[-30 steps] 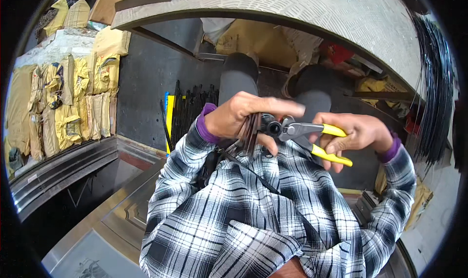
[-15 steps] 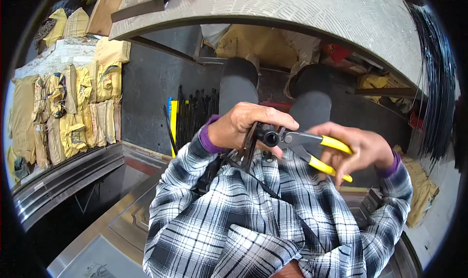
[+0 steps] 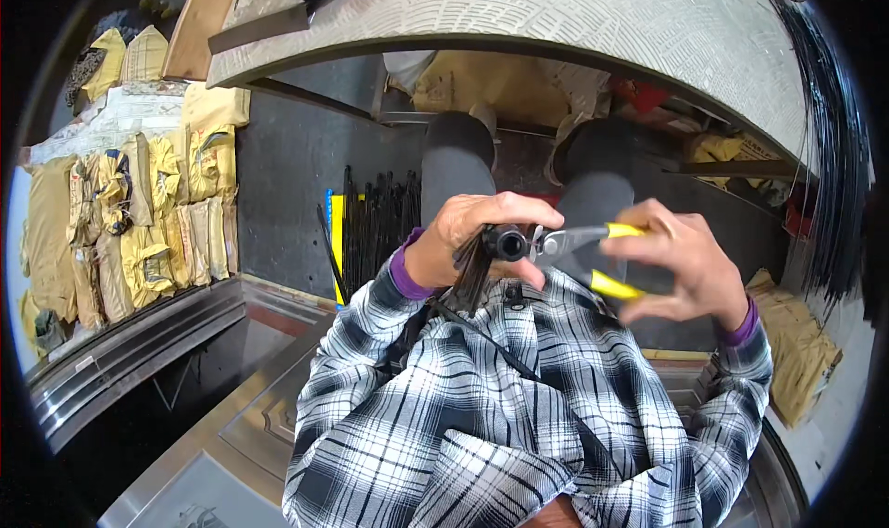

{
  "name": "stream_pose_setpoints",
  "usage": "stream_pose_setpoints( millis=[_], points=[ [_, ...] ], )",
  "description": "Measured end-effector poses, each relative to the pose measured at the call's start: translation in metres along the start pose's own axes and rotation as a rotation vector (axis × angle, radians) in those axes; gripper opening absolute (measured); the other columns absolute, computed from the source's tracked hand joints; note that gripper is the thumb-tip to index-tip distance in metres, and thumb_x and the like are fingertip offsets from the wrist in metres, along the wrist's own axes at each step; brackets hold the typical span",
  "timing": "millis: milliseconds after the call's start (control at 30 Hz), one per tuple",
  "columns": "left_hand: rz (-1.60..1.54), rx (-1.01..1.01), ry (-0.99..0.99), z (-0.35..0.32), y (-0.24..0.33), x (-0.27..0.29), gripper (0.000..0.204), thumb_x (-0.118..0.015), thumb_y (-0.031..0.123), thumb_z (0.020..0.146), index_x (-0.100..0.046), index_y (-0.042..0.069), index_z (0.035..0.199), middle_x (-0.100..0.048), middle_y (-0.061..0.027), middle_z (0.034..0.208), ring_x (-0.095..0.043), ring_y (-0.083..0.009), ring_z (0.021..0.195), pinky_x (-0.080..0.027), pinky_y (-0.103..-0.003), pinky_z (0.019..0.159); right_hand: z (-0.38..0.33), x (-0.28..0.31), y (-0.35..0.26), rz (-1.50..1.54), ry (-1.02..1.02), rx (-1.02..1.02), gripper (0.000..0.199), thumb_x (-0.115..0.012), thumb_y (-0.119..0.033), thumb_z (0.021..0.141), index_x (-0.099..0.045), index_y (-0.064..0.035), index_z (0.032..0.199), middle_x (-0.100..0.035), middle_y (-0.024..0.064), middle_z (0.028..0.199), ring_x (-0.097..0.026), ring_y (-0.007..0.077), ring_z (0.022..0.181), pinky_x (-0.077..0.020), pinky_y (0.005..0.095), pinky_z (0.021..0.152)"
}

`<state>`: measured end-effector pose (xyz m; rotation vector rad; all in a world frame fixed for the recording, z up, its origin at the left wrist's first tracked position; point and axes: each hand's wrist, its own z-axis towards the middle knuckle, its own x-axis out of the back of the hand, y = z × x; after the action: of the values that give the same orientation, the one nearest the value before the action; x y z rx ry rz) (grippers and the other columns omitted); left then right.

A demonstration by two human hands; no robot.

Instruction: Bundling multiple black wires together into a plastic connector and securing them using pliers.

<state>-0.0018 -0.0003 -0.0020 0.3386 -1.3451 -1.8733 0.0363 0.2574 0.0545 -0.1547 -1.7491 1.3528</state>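
Observation:
My left hand (image 3: 482, 236) is closed around a bundle of thin black strips (image 3: 500, 245), its cut end facing up toward the camera. My right hand (image 3: 685, 264) grips yellow-handled cutting pliers (image 3: 579, 245), fingers spread around the handles. The metal jaws of the pliers touch the end of the bundle. Both hands are raised in front of my plaid shirt, above my dark-trousered knees.
More black strips (image 3: 375, 227) lie on the dark floor to the left, beside a yellow and blue strip. Yellow sacks (image 3: 139, 222) are stacked far left. A pale patterned tabletop (image 3: 519, 14) arches above. Long black strips (image 3: 829, 157) hang at the right.
Both hands have risen closer to the camera. The bundle's end has turned to face me, and my right fingers have spread wider on the plier handles.

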Motion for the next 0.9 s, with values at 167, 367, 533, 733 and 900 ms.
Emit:
stream_pose_setpoints(
  millis=[167,367,533,733,900],
  points=[
    [0.066,0.069,0.136,0.005,0.002,-0.005,0.053,-0.079,0.025,0.059,-0.056,0.003,0.102,-0.062,-0.0089,0.093,-0.061,-0.0194,0.072,-0.047,-0.027,0.062,0.003,-0.026,0.013,-0.636,0.214,-0.052,0.043,-0.064,-0.006,0.053,-0.055,-0.0030,0.095,-0.049,0.0156,0.109,-0.052,0.0289,0.091,-0.0432,0.0381,0.074],
    [-0.035,0.197,0.275,-0.001,0.002,-0.009,0.053,-0.079,0.028,0.060,-0.058,0.004,0.102,-0.058,-0.0060,0.093,-0.056,-0.0135,0.071,-0.044,-0.025,0.062,0.019,-0.004,0.003,-0.747,0.204,-0.005,0.046,-0.061,-0.002,0.055,-0.055,-0.0035,0.101,-0.045,0.0148,0.117,-0.049,0.0311,0.101,-0.0353,0.0474,0.093],
    [0.001,0.184,0.347,-0.005,0.003,-0.007,0.052,-0.077,0.029,0.063,-0.058,0.001,0.102,-0.057,-0.0067,0.098,-0.053,-0.0121,0.079,-0.042,-0.024,0.070,0.021,-0.027,0.011,-0.559,0.243,-0.095,0.040,-0.068,-0.012,0.060,-0.059,-0.0093,0.099,-0.051,0.0101,0.096,-0.054,0.0261,0.083,-0.0450,0.0355,0.067],
    [-0.161,0.328,0.395,-0.010,-0.003,-0.006,0.071,-0.077,0.035,0.063,-0.048,-0.003,0.115,-0.056,-0.0060,0.089,-0.051,-0.0098,0.074,-0.040,-0.021,0.066,0.038,-0.080,0.046,-0.347,0.507,0.023,0.020,-0.064,-0.005,0.064,-0.056,-0.0059,0.083,-0.052,0.0114,0.083,-0.056,0.0260,0.070,-0.0447,0.0344,0.056],
    [-0.342,0.225,0.436,-0.009,-0.009,0.000,0.101,-0.081,0.039,0.053,-0.026,0.001,0.129,-0.048,-0.0015,0.077,-0.049,-0.0090,0.065,-0.041,-0.021,0.060,0.050,-0.108,0.046,0.745,0.524,-0.273,0.005,-0.058,-0.001,0.075,-0.053,-0.0002,0.077,-0.056,0.0094,0.078,-0.056,0.0199,0.064,-0.0437,0.0280,0.051]
  ],
)
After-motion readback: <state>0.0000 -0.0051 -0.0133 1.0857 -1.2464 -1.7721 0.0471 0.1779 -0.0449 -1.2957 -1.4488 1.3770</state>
